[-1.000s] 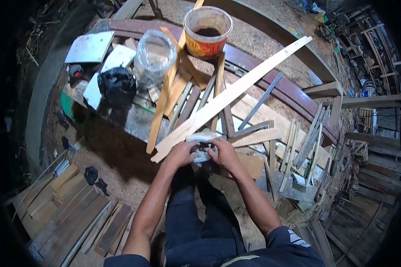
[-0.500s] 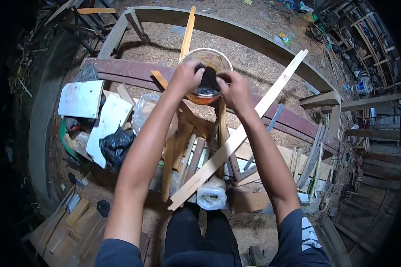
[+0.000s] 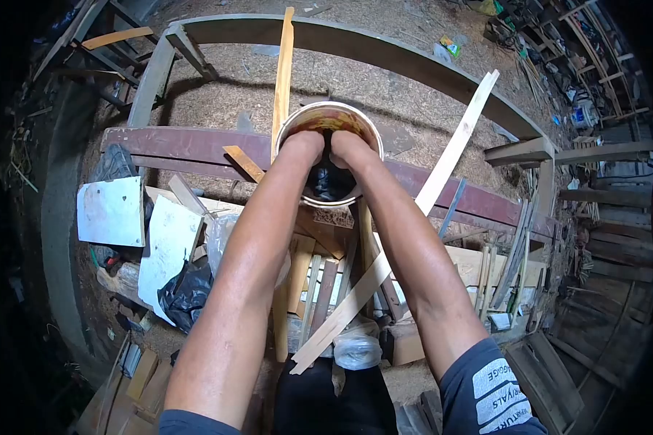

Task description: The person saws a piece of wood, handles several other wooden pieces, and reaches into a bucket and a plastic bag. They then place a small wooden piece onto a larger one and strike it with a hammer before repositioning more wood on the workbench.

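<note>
Both hands reach down into a round bucket [image 3: 374,138] with a pale rim and reddish-yellow stains on its inner wall. Dark, shiny contents [image 3: 325,181], looking like liquid, show between my wrists. My left hand [image 3: 306,143] is in the bucket's left half, and my right hand [image 3: 347,145] is close beside it on the right. The fingers of both hands are hidden below the rim and in the dark, so whatever they hold cannot be seen.
A long pale wooden strip [image 3: 448,163] slants beside my right arm. Behind the bucket runs a maroon plank [image 3: 196,148]. White panels [image 3: 112,210] and a black plastic bag [image 3: 189,290] lie left. A clear plastic roll [image 3: 357,351] sits near my legs, among scrap wood.
Both hands have gone from above the bucket's mouth down inside it, and their fingers are now out of sight. The dark material seen between them is no longer distinguishable. The view has shifted slightly.
</note>
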{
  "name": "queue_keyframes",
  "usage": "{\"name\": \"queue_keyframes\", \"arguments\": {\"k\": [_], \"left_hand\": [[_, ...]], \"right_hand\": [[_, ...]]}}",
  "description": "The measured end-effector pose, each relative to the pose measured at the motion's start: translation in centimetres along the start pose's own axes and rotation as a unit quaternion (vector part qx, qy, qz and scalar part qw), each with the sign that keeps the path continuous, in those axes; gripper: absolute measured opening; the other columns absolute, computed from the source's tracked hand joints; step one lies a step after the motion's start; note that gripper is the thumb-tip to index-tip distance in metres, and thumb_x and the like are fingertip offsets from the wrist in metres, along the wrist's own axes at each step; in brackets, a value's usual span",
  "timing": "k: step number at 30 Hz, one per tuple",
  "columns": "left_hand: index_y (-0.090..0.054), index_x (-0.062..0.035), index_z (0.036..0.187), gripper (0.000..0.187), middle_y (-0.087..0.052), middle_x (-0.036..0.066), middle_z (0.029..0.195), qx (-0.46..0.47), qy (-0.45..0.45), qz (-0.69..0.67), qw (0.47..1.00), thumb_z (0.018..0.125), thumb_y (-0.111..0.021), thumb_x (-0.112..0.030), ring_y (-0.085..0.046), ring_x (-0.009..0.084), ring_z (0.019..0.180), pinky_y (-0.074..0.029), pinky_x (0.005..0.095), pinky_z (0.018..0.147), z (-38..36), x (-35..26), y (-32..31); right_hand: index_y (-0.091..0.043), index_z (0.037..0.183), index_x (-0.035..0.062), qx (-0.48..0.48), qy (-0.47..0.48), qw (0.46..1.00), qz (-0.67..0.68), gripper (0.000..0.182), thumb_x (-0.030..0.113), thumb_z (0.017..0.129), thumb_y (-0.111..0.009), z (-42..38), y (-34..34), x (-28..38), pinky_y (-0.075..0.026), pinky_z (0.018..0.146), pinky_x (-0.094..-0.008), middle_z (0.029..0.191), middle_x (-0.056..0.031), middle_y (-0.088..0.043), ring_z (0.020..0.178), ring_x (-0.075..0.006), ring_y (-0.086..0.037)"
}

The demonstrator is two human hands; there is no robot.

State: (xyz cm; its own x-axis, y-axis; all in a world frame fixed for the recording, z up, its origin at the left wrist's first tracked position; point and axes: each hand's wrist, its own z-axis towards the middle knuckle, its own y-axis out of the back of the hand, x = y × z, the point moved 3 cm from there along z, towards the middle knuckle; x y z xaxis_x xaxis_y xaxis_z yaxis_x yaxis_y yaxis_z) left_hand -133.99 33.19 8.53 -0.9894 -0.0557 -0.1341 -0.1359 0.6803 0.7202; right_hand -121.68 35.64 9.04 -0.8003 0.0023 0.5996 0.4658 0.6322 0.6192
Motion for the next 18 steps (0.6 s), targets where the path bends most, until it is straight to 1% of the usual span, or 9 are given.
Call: {"name": "queue_keyframes", "arguments": {"k": [1, 2, 7, 9, 11, 12, 13, 15, 18], "left_hand": [[-0.071, -0.0089, 0.125, 0.039, -0.065, 0.015, 0.134, 0.002, -0.002, 0.001, 1.0, 0.086, -0.064, -0.006, -0.065, 0.032, 0.121, -0.052, 0.0442, 0.103, 0.0, 0.0, 0.0], [-0.071, -0.009, 0.123, 0.037, -0.066, 0.015, 0.133, -0.014, -0.002, -0.008, 1.0, 0.086, -0.064, -0.007, -0.065, 0.0323, 0.12, -0.051, 0.0438, 0.103, 0.0, -0.1, 0.1], [-0.074, -0.0097, 0.113, 0.028, -0.07, 0.017, 0.124, -0.09, 0.004, -0.059, 0.994, 0.086, -0.065, -0.013, -0.066, 0.034, 0.116, -0.051, 0.042, 0.102, -2.1, -0.4, 2.3], [-0.076, -0.0066, 0.099, 0.018, -0.073, 0.019, 0.112, -0.115, 0.005, -0.086, 0.99, 0.083, -0.068, -0.012, -0.068, 0.0336, 0.112, -0.052, 0.042, 0.098, -3.5, -0.3, 3.7], [-0.078, -0.0058, 0.097, 0.018, -0.074, 0.02, 0.108, -0.17, -0.037, -0.1, 0.98, 0.083, -0.069, -0.013, -0.071, 0.0335, 0.105, -0.054, 0.0436, 0.093, -5.5, -0.3, 5.3], [-0.077, -0.0022, 0.097, 0.025, -0.072, 0.026, 0.099, -0.166, -0.028, -0.121, 0.978, 0.08, -0.068, -0.018, -0.071, 0.0393, 0.095, -0.054, 0.0456, 0.089, -6.7, -0.6, 6.4], [-0.078, -0.003, 0.098, 0.028, -0.073, 0.026, 0.099, -0.16, -0.002, -0.136, 0.978, 0.082, -0.067, -0.024, -0.071, 0.0391, 0.096, -0.054, 0.0458, 0.089, -7.2, -0.6, 6.7], [-0.077, -0.0008, 0.097, 0.032, -0.072, 0.027, 0.1, -0.14, 0.013, -0.13, 0.981, 0.083, -0.066, -0.028, -0.071, 0.0395, 0.099, -0.054, 0.0464, 0.089, -7.4, -1.0, 6.8], [-0.077, -0.0002, 0.102, 0.028, -0.072, 0.026, 0.107, -0.112, 0.002, -0.133, 0.985, 0.086, -0.062, -0.018, -0.071, 0.0377, 0.103, -0.055, 0.0451, 0.093, -7.4, -1.7, 6.2]], "right_hand": [[-0.074, 0.086, -0.0007, -0.003, 0.048, 0.99, -0.134, 0.022, -0.001, 0.068, -0.063, -0.9, 0.9, 1.9, -0.054, 0.075, -0.0425, 0.087, -0.0244, -0.071, 0.085, -0.033, -0.071], [-0.073, 0.092, -0.0058, 0.054, 0.021, 0.979, -0.193, 0.023, 0.01, 0.075, -0.071, -0.5, 1.6, 3.1, -0.056, 0.078, -0.0451, 0.099, -0.029, -0.071, 0.094, -0.0391, -0.071], [-0.07, 0.092, -0.0069, 0.012, 0.119, 0.984, -0.134, 0.024, 0.012, 0.077, -0.071, -1.6, 3.3, 3.3, -0.054, 0.084, -0.0491, 0.096, -0.0321, -0.069, 0.097, -0.0443, -0.069], [-0.067, 0.092, -0.0063, -0.101, 0.236, 0.959, -0.124, 0.023, 0.011, 0.078, -0.069, -3.6, 4.7, 4.3, -0.053, 0.084, -0.0505, 0.094, -0.0304, -0.069, 0.095, -0.0454, -0.067], [-0.066, 0.092, -0.0063, -0.114, 0.241, 0.955, -0.125, 0.02, 0.008, 0.078, -0.067, -5.4, 5.8, 5.7, -0.052, 0.084, -0.0511, 0.094, -0.0296, -0.068, 0.095, -0.0466, -0.066], [-0.066, 0.092, -0.0062, -0.127, 0.262, 0.948, -0.132, 0.019, 0.008, 0.079, -0.067, -6.3, 6.6, 6.6, -0.052, 0.084, -0.051, 0.094, -0.0293, -0.069, 0.095, -0.0467, -0.066], [-0.066, 0.092, -0.0062, -0.139, 0.282, 0.939, -0.138, 0.019, 0.009, 0.08, -0.067, -7.0, 7.1, 7.2, -0.052, 0.084, -0.051, 0.094, -0.0289, -0.069, 0.095, -0.0468, -0.066], [-0.065, 0.092, -0.0073, -0.127, 0.28, 0.942, -0.139, 0.021, 0.012, 0.083, -0.065, -7.2, 7.3, 7.4, -0.052, 0.085, -0.051, 0.095, -0.0307, -0.068, 0.095, -0.0466, -0.066], [-0.061, 0.091, -0.0103, -0.003, 0.155, 0.98, -0.126, 0.028, 0.017, 0.088, -0.06, -6.4, 6.5, 6.5, -0.052, 0.088, -0.0509, 0.099, -0.0353, -0.067, 0.101, -0.0471, -0.066]]}}
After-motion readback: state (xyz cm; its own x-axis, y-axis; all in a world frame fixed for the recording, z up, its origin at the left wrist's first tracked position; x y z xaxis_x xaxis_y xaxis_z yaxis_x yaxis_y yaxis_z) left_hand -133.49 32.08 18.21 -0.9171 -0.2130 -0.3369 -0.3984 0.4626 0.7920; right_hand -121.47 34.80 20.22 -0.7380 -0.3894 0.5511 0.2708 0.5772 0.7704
